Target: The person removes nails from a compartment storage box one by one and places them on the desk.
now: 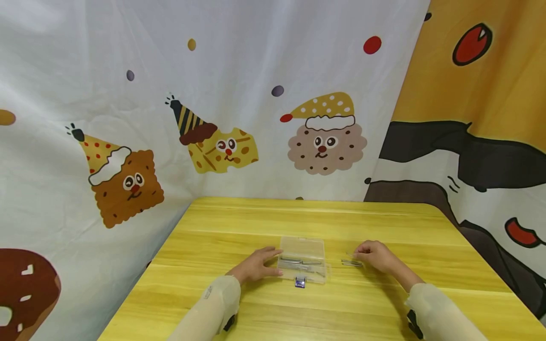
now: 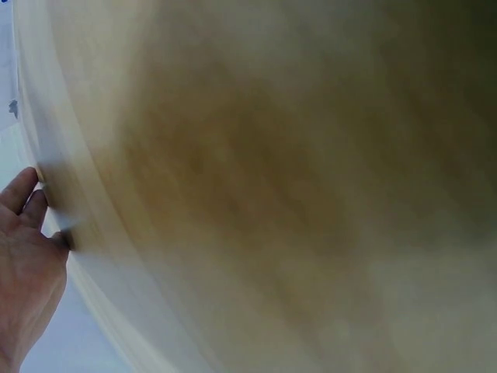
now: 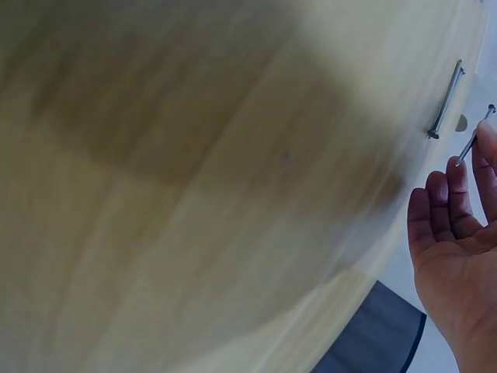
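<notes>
A clear plastic box (image 1: 302, 247) lies with its lid up on the table, several thin metal nails (image 1: 300, 262) inside it. At its left edge is my left hand (image 1: 257, 265), thumb and fingers spread and fingertips right at the side. To the right of the box, my right hand (image 1: 376, 256) pinches one thin nail (image 3: 466, 148) between thumb and forefinger, the other fingers loosely bent. Below that hand a few more nails (image 1: 351, 263) lie side by side on the wood. The left wrist view shows the left hand (image 2: 29, 268) only at its edge.
The yellow wood-grain table (image 1: 264, 312) spreads around both hands. A small blue-purple piece (image 1: 300, 282) sits at the box's front edge. Behind the table hangs a white curtain (image 1: 256, 57) printed with cartoon biscuits and cheese, and an orange and black part (image 1: 503, 94) at the right.
</notes>
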`<state>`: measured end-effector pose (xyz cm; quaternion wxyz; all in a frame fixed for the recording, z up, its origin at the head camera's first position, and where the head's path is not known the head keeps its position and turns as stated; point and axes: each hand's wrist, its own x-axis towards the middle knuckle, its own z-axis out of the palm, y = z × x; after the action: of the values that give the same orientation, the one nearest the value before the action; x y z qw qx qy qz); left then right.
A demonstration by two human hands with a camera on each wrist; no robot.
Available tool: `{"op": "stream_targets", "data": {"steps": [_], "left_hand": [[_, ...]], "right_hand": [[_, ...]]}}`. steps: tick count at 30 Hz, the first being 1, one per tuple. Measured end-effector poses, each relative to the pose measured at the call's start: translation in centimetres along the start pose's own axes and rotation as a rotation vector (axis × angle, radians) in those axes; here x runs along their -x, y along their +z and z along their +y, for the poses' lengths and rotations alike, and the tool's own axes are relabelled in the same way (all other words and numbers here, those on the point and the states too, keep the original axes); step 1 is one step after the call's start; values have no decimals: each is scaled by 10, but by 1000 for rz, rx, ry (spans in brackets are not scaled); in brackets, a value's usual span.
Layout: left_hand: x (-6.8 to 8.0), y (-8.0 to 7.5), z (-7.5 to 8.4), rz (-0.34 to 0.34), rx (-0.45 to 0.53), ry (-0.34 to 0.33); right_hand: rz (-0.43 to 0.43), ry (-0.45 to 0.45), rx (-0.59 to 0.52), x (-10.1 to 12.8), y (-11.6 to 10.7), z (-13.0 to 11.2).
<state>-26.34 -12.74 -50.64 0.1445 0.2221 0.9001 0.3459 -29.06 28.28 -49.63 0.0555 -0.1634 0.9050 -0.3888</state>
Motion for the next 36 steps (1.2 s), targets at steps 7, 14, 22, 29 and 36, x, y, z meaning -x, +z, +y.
{"op": "stream_targets", "data": {"steps": [7,14,22,29,36], "left_hand": [[0,0,-1,-1,12,-8],[1,1,2,4,8,-16],[2,0,2,3,8,-21],[2,0,2,-1,11,-20],[2,1,1,4,7,-21]], "right_hand": [[6,-19,46,-5,4,9],[11,-69,77,-6,7,10],[1,-46,95,-8,11,9],[-5,-32,87,-8,11,9],[7,-17,92,-7,11,10]]}}
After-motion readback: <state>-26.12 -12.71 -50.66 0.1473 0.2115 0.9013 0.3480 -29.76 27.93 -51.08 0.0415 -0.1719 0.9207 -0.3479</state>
